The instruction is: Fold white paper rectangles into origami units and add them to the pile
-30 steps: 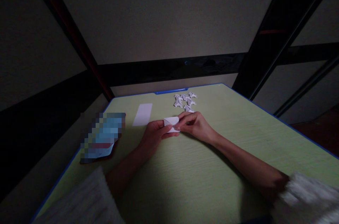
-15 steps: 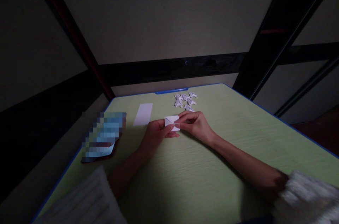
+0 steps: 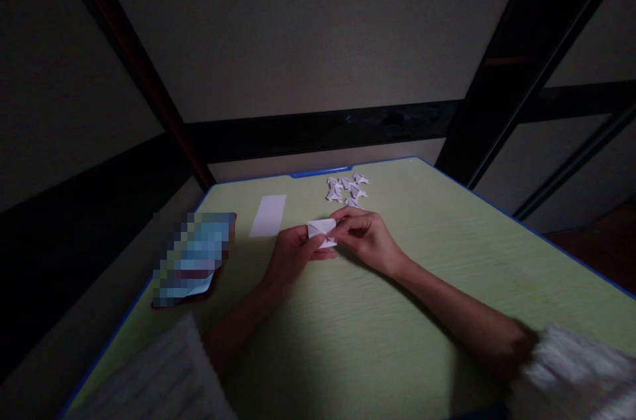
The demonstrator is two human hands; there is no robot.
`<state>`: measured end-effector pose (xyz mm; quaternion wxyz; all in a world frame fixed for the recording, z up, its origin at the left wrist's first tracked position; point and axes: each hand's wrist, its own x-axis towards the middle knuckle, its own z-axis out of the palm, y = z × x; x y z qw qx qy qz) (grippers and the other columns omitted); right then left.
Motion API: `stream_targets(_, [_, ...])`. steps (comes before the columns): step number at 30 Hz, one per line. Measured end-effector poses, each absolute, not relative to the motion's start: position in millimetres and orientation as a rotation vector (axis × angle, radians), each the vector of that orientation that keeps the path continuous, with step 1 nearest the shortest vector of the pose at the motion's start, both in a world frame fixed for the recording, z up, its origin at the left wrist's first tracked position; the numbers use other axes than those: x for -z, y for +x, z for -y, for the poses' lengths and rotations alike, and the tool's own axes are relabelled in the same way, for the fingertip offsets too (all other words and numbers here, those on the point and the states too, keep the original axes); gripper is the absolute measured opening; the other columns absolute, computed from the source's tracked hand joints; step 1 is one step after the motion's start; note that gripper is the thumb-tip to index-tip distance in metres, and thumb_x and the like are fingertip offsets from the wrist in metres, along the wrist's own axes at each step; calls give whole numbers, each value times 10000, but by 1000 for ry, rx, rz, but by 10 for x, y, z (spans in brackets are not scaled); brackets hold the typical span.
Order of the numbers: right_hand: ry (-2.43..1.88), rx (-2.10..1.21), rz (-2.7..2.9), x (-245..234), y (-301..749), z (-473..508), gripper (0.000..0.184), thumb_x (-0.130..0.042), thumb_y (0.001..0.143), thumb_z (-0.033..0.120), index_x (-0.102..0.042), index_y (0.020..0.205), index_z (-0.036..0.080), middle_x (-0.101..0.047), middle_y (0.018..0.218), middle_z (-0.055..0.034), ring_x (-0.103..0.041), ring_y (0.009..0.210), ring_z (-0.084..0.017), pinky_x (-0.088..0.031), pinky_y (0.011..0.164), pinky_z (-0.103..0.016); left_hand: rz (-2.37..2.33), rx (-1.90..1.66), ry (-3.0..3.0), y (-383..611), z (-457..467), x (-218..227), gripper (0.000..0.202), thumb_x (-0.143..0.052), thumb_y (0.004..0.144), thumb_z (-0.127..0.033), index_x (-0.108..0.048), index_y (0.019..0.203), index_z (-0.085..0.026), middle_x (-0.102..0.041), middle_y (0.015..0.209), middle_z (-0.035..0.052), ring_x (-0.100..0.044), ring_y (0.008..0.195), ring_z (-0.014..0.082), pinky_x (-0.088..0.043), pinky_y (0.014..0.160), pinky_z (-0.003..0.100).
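Observation:
A small folded piece of white paper [image 3: 322,226], with creases meeting near its middle, is held above the table between both hands. My left hand [image 3: 297,249] grips it from the left, thumb on top and fingers beneath. On the right edge, my right hand [image 3: 365,234] pinches the paper between thumb and fingers. Just beyond my right hand lie several small folded white paper figures [image 3: 346,189] in a cluster. To the left of them a flat strip of white paper [image 3: 269,215] rests on the table.
The light green table [image 3: 397,340] has a blue edge and a blue handle-like piece [image 3: 320,172] at the back. A phone-like device with a blurred screen [image 3: 196,258] lies at the left edge. A panelled wall [image 3: 318,29] rises behind the table.
The right thumb and fingers have shifted slightly at the paper's right side. Both hands otherwise stay in place, and the paper is still held.

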<state>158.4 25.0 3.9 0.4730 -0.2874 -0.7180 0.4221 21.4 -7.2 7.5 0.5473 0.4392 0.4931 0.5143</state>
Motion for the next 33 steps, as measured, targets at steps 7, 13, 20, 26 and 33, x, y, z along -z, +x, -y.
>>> stream_targets(7, [-616,-1063,1836,-27,1615,-270,93,-583,653,159,-641,582,176,-546,825,-46,-520,678,-117,-417,576,-260,-1034,-1149,975,146,30,7,170,-629,563,-174,-646,691,-63,-660,662,67,-604,588,159,-526,599,313])
stream_targets(13, [-685,-1153,1716,-32,1563,-251,37,-617,602,152,-603,568,155,-523,821,-37,-499,637,-98,-412,549,-244,-1123,-1181,1057,153,40,-11,203,-652,560,-224,-645,689,-68,-659,659,57,-605,600,155,-525,578,276])
stream_targets(20, [-783,-1381,1511,-65,1522,-245,92,-592,585,135,-549,504,132,-549,724,-12,-497,630,-84,-383,628,-241,-1253,-1327,1114,150,29,-36,180,-642,566,-262,-601,616,-95,-619,551,10,-608,541,161,-528,551,272])
stream_targets(26, [-851,-1448,1511,-2,1489,-251,61,-560,585,127,-545,526,128,-540,565,14,-452,501,-67,-340,514,-223,-1245,-1320,1128,162,32,-39,190,-641,571,-278,-596,628,-102,-633,577,17,-622,577,183,-530,579,282])
stream_targets(33, [-894,-1445,1487,5,1516,-276,44,-558,580,124,-539,542,112,-533,501,23,-442,463,-55,-333,488,-212,-1226,-1256,1161,147,15,-7,237,-604,616,-299,-610,719,-86,-658,628,35,-623,561,166,-527,578,278])
